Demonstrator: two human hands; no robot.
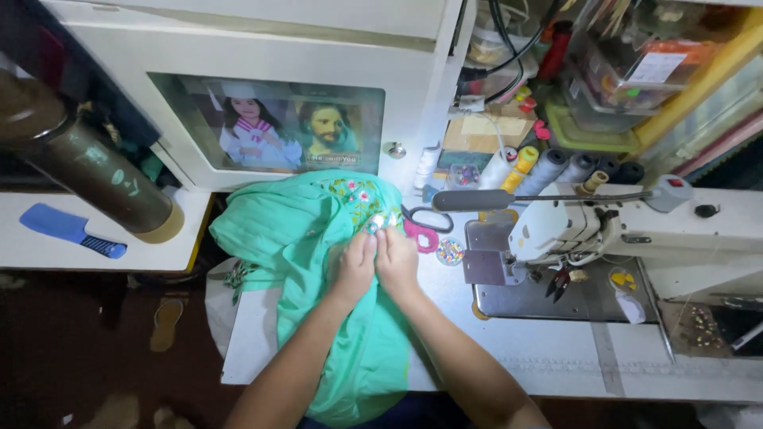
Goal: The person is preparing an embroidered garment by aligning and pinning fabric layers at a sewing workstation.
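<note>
Looking down, I see my left hand and right hand close together, fingers pinching the green cloth on the table. Farther back lie pink scissors, then the sewing machine.

A white tabletop stands over a dark floor. Behind it stands a white cabinet, and cluttered shelves fill the far right corner under bright light.
</note>
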